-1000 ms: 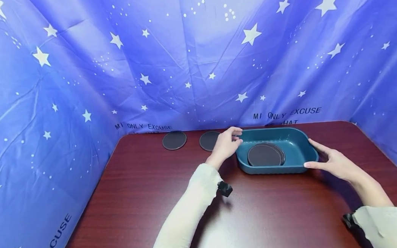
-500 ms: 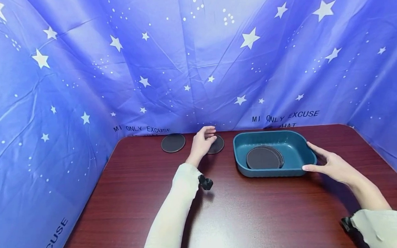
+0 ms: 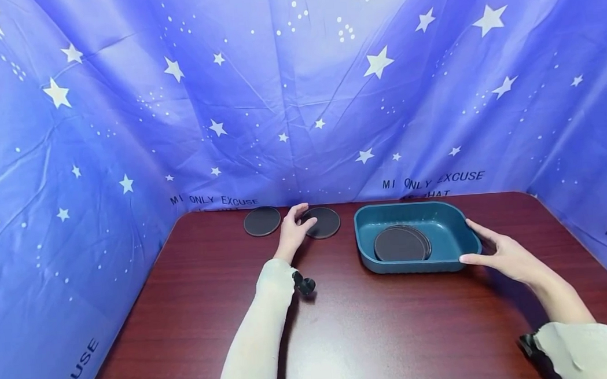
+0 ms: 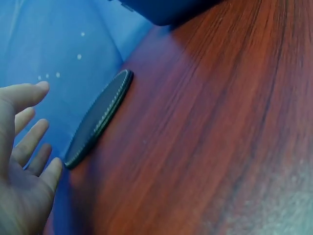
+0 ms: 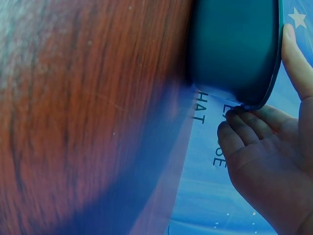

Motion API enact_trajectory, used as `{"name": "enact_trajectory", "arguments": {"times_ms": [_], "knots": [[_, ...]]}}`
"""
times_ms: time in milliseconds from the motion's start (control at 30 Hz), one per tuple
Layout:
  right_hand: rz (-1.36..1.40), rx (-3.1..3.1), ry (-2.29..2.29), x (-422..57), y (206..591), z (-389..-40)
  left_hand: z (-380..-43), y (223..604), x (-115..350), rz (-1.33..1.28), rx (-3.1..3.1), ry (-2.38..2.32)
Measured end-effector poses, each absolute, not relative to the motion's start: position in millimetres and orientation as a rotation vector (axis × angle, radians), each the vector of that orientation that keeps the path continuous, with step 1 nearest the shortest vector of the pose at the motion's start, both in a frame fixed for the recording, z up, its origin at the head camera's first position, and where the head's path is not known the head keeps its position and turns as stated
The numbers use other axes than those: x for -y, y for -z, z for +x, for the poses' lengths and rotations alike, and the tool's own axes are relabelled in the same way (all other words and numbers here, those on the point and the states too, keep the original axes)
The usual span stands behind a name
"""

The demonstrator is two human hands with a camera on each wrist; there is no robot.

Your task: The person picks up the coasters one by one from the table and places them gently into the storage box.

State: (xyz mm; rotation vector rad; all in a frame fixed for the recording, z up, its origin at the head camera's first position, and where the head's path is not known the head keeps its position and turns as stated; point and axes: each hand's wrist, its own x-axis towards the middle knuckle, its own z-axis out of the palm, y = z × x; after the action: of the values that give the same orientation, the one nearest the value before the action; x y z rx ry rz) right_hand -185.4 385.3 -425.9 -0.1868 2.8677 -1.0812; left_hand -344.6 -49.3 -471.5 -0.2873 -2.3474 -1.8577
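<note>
In the head view my left hand (image 3: 292, 235) is between two round black coasters at the table's back edge. Its thumb and fingers are spread at the left rim of the right coaster (image 3: 325, 223), with nothing held. The left wrist view shows that coaster (image 4: 100, 120) flat on the table, stitched around its edge, by the fingertips. The other coaster (image 3: 262, 221) lies left of the hand. My right hand (image 3: 513, 258) holds the right end of a teal rectangular basin (image 3: 418, 267), thumb on the near corner, fingers farther back. Several overlapping coasters (image 3: 401, 244) lie inside the basin.
The dark red wooden table (image 3: 385, 335) ends at a blue star-printed curtain (image 3: 287, 97), which hangs behind it and along both sides. Each sleeve carries a black device (image 3: 304, 283) near the wrist.
My left hand has moved left from the basin's left end, across the right coaster to its left side. The right hand stays on the basin. The view has shifted slightly.
</note>
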Motion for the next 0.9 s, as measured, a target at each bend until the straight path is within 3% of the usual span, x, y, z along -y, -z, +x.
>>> {"name": "enact_trajectory", "arguments": {"times_ms": [267, 900], "knots": [[-0.187, -2.840, 1.110, -385.5, 426.6, -187.3, -346.9, 481.7, 51.3, -0.182, 2.418, 1.901], [-0.168, -2.841, 1.072, -386.4, 428.2, -188.1, -343.8, 484.2, 38.4, -0.315, 2.799, 1.231]]}}
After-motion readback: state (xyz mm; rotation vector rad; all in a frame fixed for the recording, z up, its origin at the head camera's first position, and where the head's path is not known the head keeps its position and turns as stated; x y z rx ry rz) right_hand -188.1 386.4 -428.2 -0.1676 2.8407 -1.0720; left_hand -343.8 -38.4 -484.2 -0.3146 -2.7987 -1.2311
